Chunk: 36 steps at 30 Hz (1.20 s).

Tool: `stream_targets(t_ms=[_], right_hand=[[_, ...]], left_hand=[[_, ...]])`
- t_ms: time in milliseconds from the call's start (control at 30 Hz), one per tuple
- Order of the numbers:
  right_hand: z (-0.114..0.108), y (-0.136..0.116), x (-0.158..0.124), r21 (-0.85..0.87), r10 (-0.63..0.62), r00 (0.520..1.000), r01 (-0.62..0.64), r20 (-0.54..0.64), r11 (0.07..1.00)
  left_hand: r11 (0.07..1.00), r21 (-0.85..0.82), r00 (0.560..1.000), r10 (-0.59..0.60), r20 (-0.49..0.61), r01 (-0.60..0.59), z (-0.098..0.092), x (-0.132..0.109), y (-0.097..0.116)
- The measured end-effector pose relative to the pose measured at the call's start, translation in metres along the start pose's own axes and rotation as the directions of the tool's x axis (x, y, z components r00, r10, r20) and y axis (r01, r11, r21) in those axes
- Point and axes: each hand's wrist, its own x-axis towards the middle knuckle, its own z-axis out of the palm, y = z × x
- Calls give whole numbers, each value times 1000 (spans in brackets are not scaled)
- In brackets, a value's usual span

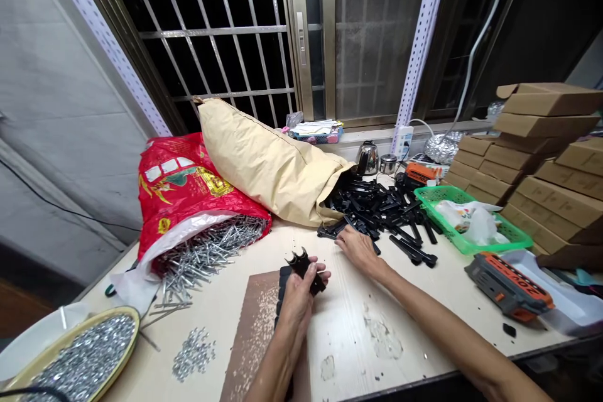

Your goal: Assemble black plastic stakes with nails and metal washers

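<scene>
My left hand (301, 286) is closed around a few black plastic pieces (300, 262) with curved, hook-like ends, held above the table near a brown board (254, 301). A row of black parts (284, 282) lies on that board, partly hidden by my left hand and forearm. To the right, my right hand (357, 247) reaches the near edge of a heap of long black plastic parts (372, 207). Its fingers are bent around one black piece (351, 222) there; the fingertips are partly hidden. The heap spills from a large beige sack (268, 160).
A red bag (188, 182) spills long metal nails or rivets (207, 248) at left. A tray of small metal pieces (85, 352) and a loose pile (193, 352) lie nearer. At right are a green basket (509, 242), an orange-black battery (509, 286) and stacked cardboard boxes (551, 201).
</scene>
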Motion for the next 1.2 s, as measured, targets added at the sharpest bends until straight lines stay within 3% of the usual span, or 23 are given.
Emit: stream_targets(t_ms=[100,233,433,533,600,667,800,967,1033,1100,1200], right_hand=[[16,3,22,-35,27,999,-26,19,999],[28,4,25,-29,55,998,-55,3,998],[12,-12,-10,133,-43,997,50,-56,990],[6,-24,-29,342,-158,983,179,-89,922],[1,-23,-27,413,-189,981,192,-50,890],[-6,-12,-11,336,-98,995,97,-13,937],[-9,17,37,162,165,981,-147,-102,976],[-1,28,54,87,263,956,-254,-126,963],[-5,25,43,115,229,953,-209,-198,971],[-12,18,27,269,179,923,-86,-342,959],[-16,-4,-5,600,206,846,158,-491,784]], left_hand=[[1000,-10,1000,-8,-24,8,-4,-3,6],[995,-30,994,-97,-51,95,-2,-2,5],[983,-113,977,-159,-139,144,2,13,-6],[979,-189,993,-94,-74,79,2,20,-9],[977,-203,997,-73,-34,65,2,23,-9],[984,-159,995,-90,-37,83,1,23,-7],[992,-58,994,-111,2,111,1,17,0],[990,-77,993,-115,37,118,-1,11,5],[986,-109,992,-124,39,127,-3,12,3],[980,-140,990,-135,36,139,-3,14,-1],[973,-193,991,-130,7,129,5,17,-8]])
